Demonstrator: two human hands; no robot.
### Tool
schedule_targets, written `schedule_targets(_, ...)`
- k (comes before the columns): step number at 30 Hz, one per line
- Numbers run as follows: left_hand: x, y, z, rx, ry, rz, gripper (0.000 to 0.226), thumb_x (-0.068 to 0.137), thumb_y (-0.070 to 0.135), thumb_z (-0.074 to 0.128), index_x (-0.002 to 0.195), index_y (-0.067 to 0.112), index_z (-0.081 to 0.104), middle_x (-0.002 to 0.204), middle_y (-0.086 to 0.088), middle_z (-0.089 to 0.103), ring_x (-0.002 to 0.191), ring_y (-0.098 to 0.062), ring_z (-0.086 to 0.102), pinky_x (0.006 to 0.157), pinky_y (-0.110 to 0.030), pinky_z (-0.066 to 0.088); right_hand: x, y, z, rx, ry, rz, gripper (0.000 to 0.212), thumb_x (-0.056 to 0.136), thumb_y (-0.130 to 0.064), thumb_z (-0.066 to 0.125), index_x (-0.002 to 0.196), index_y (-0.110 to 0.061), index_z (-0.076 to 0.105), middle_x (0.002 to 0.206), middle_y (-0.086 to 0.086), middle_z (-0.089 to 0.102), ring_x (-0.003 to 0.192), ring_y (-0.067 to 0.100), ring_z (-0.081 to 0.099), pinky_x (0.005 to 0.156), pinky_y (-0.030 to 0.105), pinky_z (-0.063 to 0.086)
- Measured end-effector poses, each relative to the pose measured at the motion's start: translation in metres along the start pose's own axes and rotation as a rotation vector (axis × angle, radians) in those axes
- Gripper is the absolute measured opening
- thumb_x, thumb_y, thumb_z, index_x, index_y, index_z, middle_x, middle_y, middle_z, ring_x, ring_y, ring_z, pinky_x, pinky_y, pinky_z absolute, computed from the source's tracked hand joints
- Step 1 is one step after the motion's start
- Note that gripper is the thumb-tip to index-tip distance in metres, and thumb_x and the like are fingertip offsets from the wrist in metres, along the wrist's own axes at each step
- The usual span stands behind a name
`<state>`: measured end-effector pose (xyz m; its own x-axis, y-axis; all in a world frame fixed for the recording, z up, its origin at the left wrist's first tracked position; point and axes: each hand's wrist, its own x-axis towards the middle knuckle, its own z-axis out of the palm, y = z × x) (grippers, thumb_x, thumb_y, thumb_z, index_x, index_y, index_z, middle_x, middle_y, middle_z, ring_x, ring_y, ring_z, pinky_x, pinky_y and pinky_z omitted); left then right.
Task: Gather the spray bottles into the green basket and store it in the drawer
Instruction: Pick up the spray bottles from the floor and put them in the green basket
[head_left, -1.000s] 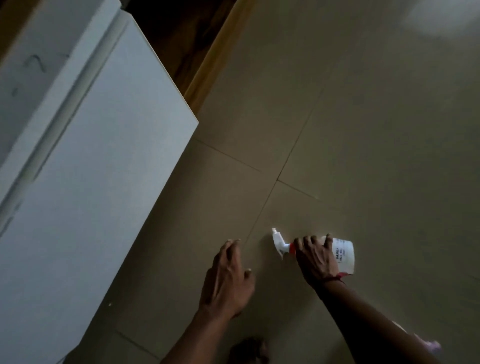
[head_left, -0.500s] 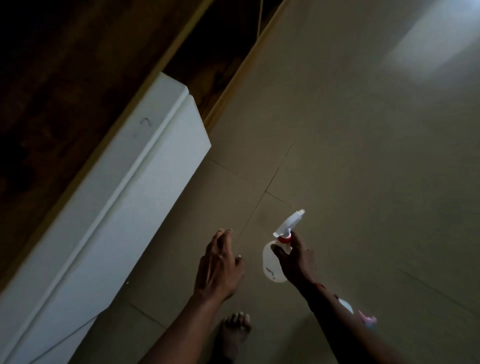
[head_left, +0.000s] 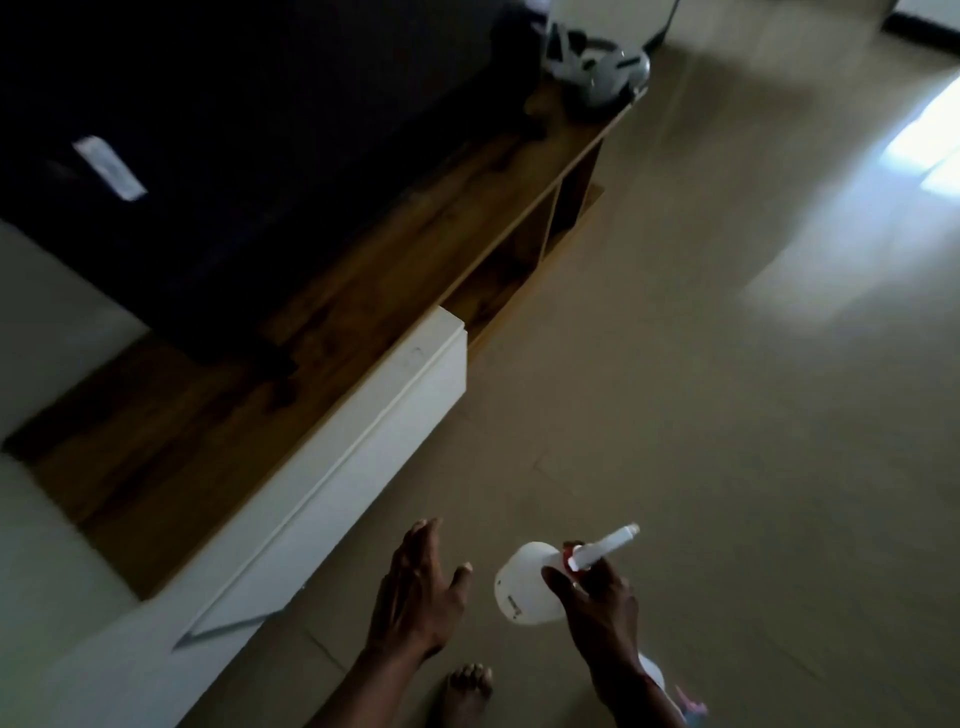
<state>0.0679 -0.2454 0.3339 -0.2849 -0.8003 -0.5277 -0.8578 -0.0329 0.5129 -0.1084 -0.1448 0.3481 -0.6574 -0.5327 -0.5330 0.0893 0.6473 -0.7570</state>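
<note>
While the tiled floor lies wide and bare to the right and far side, the low wooden TV stand runs along the left, with its white drawer front shut and flush and open shelves at the far end, so the room for moving is on the right and the hard edges are on the left. The green basket is not in view, so I judge that the gathering step is in hand and the next move calls for carrying the bottle to wherever the basket stands. The right hand has its fingers closed around the neck of a white spray bottle, which is lifted above the floor, nozzle pointing to the far right. The left hand hangs flat with its fingers spread apart and it holds nothing. A bare foot is on the floor near the bottom edge, between the two arms. Something white and pink shows behind the right forearm, maybe another bottle, but I cannot tell. The drawer's corner is near the left hand and could be bumped.
</note>
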Motion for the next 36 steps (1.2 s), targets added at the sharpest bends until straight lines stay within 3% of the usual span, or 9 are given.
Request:
schedule_targets(4, -0.064, -0.01, -0.047, -0.072, 0.085, -0.056, 0.076, 0.092, 0.053, 0.049, 0.154, 0.029, 0.012, 0.163, -0.001, 0.019, 0.147, -0.02, 0.023, 0.117, -0.039, 0.027, -0.066, -0.028, -0.003, -0.025, -0.06, -0.111, 0.03, 0.076, -0.023, 0.078, 0.105, -0.024, 0.07, 0.098, -0.007, 0.072, 0.09, 0.005, 0.064, 0.061, 0.019, 0.045)
schedule_targets(11, -0.175, -0.077, -0.126, -0.163, 0.244, -0.13, 0.074, 0.095, 0.048, 0.048, 0.155, 0.024, 0.012, 0.164, -0.002, 0.016, 0.149, -0.02, 0.019, 0.12, -0.041, 0.024, -0.17, -0.065, 0.031, -0.148, -0.23, -0.199, 0.038, 0.075, -0.027, 0.079, 0.11, -0.03, 0.066, 0.096, -0.012, 0.066, 0.087, 0.005, 0.061, 0.061, 0.015, 0.042)
schedule_targets(15, -0.227, -0.143, -0.168, -0.188, 0.346, -0.222, 0.074, 0.095, 0.047, 0.048, 0.155, 0.021, 0.014, 0.163, -0.003, 0.017, 0.148, -0.021, 0.02, 0.118, -0.039, 0.025, -0.222, -0.072, 0.086, -0.227, -0.38, -0.223, 0.045, 0.074, -0.012, 0.08, 0.116, -0.017, 0.065, 0.104, 0.005, 0.069, 0.092, 0.023, 0.066, 0.065, 0.024, 0.052)
schedule_targets(17, -0.252, -0.182, -0.184, -0.176, 0.38, -0.265, 0.072, 0.095, 0.048, 0.047, 0.154, 0.021, 0.015, 0.163, -0.003, 0.017, 0.148, -0.022, 0.021, 0.117, -0.038, 0.026, -0.252, -0.073, 0.117, -0.257, -0.448, -0.242, 0.044, 0.075, -0.009, 0.08, 0.116, -0.014, 0.065, 0.103, 0.012, 0.071, 0.089, 0.027, 0.069, 0.059, 0.02, 0.054)
schedule_targets(21, -0.291, -0.255, -0.204, -0.265, 0.437, -0.369, 0.073, 0.094, 0.048, 0.049, 0.154, 0.024, 0.016, 0.163, -0.001, 0.018, 0.148, -0.021, 0.021, 0.117, -0.039, 0.027, -0.31, -0.081, 0.179, -0.35, -0.518, -0.344, 0.038, 0.076, -0.023, 0.079, 0.112, -0.026, 0.065, 0.091, -0.01, 0.066, 0.092, 0.015, 0.065, 0.063, 0.017, 0.046)
schedule_targets(26, -0.334, -0.35, -0.227, -0.374, 0.507, -0.441, 0.072, 0.094, 0.043, 0.054, 0.153, 0.021, 0.02, 0.161, -0.002, 0.024, 0.147, -0.021, 0.025, 0.118, -0.037, 0.027, -0.381, -0.083, 0.276, -0.449, -0.621, -0.458, 0.042, 0.077, -0.026, 0.079, 0.117, -0.024, 0.066, 0.102, -0.011, 0.07, 0.091, 0.002, 0.062, 0.069, 0.013, 0.045)
schedule_targets(30, -0.364, -0.423, -0.249, -0.457, 0.524, -0.555, 0.061, 0.095, 0.037, 0.053, 0.149, 0.021, 0.029, 0.153, -0.005, 0.037, 0.14, -0.022, 0.034, 0.11, -0.036, 0.034, -0.434, -0.082, 0.356, -0.468, -0.708, -0.495, 0.039, 0.072, -0.029, 0.082, 0.103, -0.043, 0.064, 0.08, -0.032, 0.062, 0.073, -0.022, 0.057, 0.054, 0.005, 0.043)
schedule_targets(33, -0.377, -0.473, -0.264, -0.511, 0.53, -0.629, 0.053, 0.093, 0.033, 0.056, 0.141, 0.022, 0.038, 0.14, -0.005, 0.048, 0.128, -0.021, 0.046, 0.102, -0.037, 0.042, -0.464, -0.08, 0.415, -0.486, -0.717, -0.542, 0.042, 0.07, -0.032, 0.083, 0.108, -0.035, 0.068, 0.083, -0.03, 0.061, 0.073, -0.022, 0.054, 0.058, 0.003, 0.04)
schedule_targets(36, -0.377, -0.512, -0.275, -0.53, 0.554, -0.66, 0.052, 0.091, 0.033, 0.057, 0.139, 0.019, 0.041, 0.134, -0.007, 0.051, 0.124, -0.024, 0.049, 0.099, -0.036, 0.043, -0.48, -0.081, 0.464, -0.525, -0.721, -0.626, 0.048, 0.071, -0.029, 0.083, 0.116, -0.021, 0.068, 0.089, -0.019, 0.064, 0.065, -0.026, 0.054, 0.05, -0.003, 0.04)
